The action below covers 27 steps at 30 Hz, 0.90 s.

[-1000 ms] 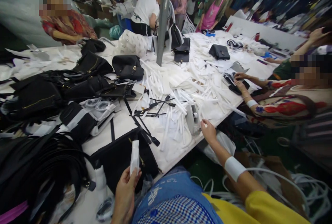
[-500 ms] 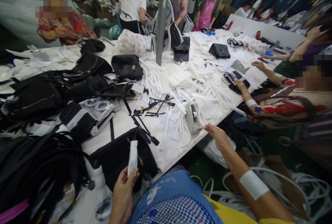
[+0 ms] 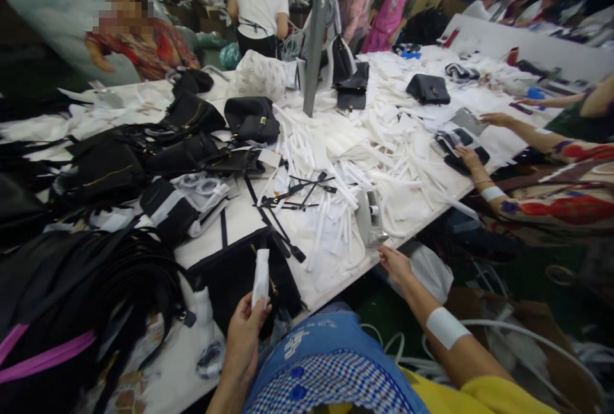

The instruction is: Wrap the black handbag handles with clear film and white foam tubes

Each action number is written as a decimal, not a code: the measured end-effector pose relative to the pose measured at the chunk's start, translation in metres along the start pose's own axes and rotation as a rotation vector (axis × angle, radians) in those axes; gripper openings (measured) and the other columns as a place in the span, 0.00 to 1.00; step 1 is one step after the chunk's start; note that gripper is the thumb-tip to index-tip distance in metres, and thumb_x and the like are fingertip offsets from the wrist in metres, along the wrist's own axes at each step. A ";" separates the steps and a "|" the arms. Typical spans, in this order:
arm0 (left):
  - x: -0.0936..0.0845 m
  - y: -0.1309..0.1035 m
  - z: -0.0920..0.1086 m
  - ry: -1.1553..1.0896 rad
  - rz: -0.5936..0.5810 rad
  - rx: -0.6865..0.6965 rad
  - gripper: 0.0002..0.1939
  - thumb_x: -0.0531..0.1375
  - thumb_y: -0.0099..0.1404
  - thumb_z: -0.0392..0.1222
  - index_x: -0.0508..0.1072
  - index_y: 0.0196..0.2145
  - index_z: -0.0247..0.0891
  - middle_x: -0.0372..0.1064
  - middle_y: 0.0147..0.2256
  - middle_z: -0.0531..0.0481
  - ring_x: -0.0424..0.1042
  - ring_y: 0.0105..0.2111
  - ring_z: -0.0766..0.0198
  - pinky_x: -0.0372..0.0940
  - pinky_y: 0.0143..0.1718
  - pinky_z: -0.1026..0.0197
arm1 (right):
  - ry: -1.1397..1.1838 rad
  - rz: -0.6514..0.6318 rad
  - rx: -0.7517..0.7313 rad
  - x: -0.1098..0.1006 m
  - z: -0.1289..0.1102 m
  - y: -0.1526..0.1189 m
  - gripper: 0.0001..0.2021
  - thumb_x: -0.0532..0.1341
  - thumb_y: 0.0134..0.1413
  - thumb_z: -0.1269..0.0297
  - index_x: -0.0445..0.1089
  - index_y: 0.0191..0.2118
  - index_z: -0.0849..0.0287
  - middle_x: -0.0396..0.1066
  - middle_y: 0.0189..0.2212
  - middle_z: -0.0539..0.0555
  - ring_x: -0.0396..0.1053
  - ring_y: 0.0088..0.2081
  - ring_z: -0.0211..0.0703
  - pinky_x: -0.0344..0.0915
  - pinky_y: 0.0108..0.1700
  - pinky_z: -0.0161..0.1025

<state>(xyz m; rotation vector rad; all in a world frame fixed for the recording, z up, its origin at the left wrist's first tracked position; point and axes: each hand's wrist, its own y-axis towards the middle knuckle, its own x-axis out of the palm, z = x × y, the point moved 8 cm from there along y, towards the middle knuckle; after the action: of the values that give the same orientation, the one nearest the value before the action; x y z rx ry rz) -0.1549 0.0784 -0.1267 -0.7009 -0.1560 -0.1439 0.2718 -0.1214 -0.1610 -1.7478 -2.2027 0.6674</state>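
My left hand (image 3: 247,331) is closed around the lower end of a white wrapped strip (image 3: 261,273), thumb on top, and holds it upright. Behind the strip a black bag (image 3: 220,283) with a gold zip lies flat at the table's near edge. At the same edge, further right, my right hand (image 3: 397,265) has thumb and fingers pinched together just below a grey tape dispenser (image 3: 368,219). Whatever the pinch holds is too small to make out. Black straps with buckles (image 3: 297,193) lie between the two hands, further in on the table.
Black bags (image 3: 108,167) and a coil of black straps (image 3: 129,273) crowd the left side. White strips (image 3: 330,139) cover the middle around a grey post (image 3: 317,36). A co-worker's hands (image 3: 472,161) rest on a bag at right. A cardboard box (image 3: 532,331) stands below the table.
My view has turned left, so the table appears shifted right. My right hand has dropped slightly away from the tape dispenser. The left hand keeps its hold on the white strip.
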 end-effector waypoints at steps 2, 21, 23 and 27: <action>0.002 -0.001 0.002 -0.001 -0.011 0.021 0.16 0.66 0.53 0.44 0.73 0.39 0.37 0.72 0.39 0.48 0.72 0.38 0.64 0.68 0.42 0.62 | -0.030 -0.030 0.063 0.015 0.010 -0.012 0.10 0.71 0.34 0.71 0.68 0.19 0.63 0.67 0.16 0.51 0.60 0.17 0.31 0.58 0.16 0.26; 0.009 -0.011 0.025 0.161 -0.055 0.256 0.16 0.62 0.57 0.46 0.70 0.40 0.33 0.73 0.39 0.43 0.73 0.38 0.58 0.68 0.40 0.58 | -0.780 -1.018 -0.361 0.261 0.029 -0.243 0.14 0.62 0.48 0.55 0.72 0.22 0.61 0.72 0.19 0.51 0.66 0.21 0.35 0.58 0.22 0.29; 0.009 -0.011 0.025 0.166 -0.069 0.269 0.16 0.62 0.57 0.45 0.70 0.40 0.34 0.73 0.38 0.44 0.73 0.38 0.58 0.67 0.40 0.58 | -0.809 -1.014 -0.374 0.260 0.027 -0.244 0.15 0.62 0.48 0.54 0.72 0.23 0.61 0.73 0.19 0.51 0.67 0.21 0.36 0.58 0.22 0.29; 0.009 -0.011 0.028 0.196 -0.064 0.286 0.14 0.62 0.57 0.43 0.70 0.39 0.33 0.74 0.37 0.44 0.73 0.36 0.59 0.67 0.40 0.59 | -0.821 -1.005 -0.335 0.257 0.029 -0.242 0.16 0.62 0.48 0.51 0.72 0.24 0.61 0.73 0.19 0.52 0.66 0.19 0.36 0.58 0.21 0.30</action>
<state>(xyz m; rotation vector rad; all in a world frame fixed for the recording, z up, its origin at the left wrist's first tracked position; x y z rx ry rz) -0.1506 0.0875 -0.0966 -0.3936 -0.0098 -0.2458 -0.0112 0.0782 -0.0875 -0.1794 -3.3918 0.8234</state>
